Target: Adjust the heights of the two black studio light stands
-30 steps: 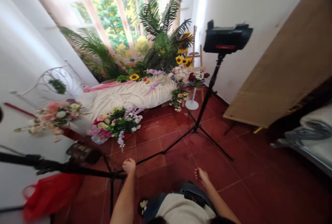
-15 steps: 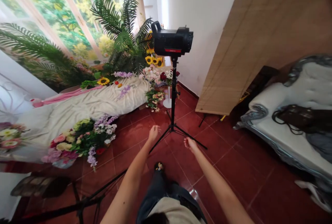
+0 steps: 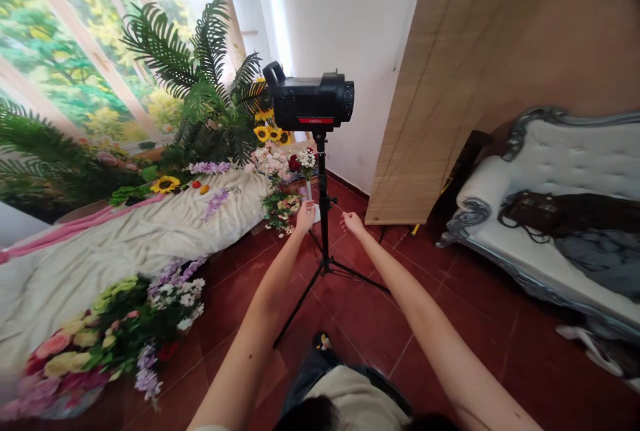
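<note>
Now a shoe [image 3: 321, 341] showed on the near side of the stand [image 3: 324, 224], and my reach had closed in on it. The left hand [image 3: 305, 218] had come in just beside the stand, fingers loosely bent; the right hand [image 3: 354, 224] had risen near the stand's other side, fingers half curled and slightly apart. Neither pinched anything, so I judged the stand, upright between them, within reach but unheld. On top of the stand sat the black lamp [image 3: 310, 101]. Beyond the stand, to its left, were pink flowers [image 3: 270, 159], then a palm [image 3: 201, 94].
</note>
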Tool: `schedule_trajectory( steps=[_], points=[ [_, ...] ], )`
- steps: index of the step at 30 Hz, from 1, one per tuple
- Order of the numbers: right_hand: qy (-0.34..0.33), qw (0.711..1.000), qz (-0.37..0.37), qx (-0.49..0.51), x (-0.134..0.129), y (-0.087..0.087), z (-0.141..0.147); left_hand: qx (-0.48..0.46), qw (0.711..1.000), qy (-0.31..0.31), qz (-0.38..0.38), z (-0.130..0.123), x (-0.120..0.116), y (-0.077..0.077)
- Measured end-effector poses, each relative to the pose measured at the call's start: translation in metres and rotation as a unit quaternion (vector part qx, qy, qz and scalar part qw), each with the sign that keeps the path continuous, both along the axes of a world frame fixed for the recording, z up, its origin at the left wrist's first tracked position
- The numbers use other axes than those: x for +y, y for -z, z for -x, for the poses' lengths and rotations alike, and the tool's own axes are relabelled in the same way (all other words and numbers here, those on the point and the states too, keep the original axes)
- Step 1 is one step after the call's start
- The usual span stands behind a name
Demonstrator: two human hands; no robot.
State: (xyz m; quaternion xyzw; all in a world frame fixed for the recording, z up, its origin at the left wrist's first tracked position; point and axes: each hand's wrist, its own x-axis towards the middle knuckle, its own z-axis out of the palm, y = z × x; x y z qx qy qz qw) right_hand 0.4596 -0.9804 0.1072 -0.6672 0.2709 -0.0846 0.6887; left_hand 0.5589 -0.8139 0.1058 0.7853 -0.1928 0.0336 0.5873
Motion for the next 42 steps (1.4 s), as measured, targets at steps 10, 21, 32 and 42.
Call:
schedule_trajectory(
  steps=[10, 21, 32, 42],
  points=[
    [-0.014, 0.996, 0.092, -0.007, -0.003, -0.007, -0.066, -0.048, 0.996, 0.079, 0.018, -0.043, -0.036, -0.008],
    [-0.095, 0.939, 0.329, -0.019, -0.025, 0.004, -0.079, -0.014, 0.999, -0.017, -0.023, -0.051, -0.072, -0.012],
    [-0.116, 0.972, 0.203, -0.033, -0.035, 0.001, -0.085, -0.017, 0.996, -0.038, -0.073, -0.050, -0.073, -0.012],
    [-0.202, 0.910, -0.354, 0.081, -0.025, -0.027, -0.099, -0.019, 0.996, -0.060, -0.070, -0.046, -0.077, -0.011]
  ],
)
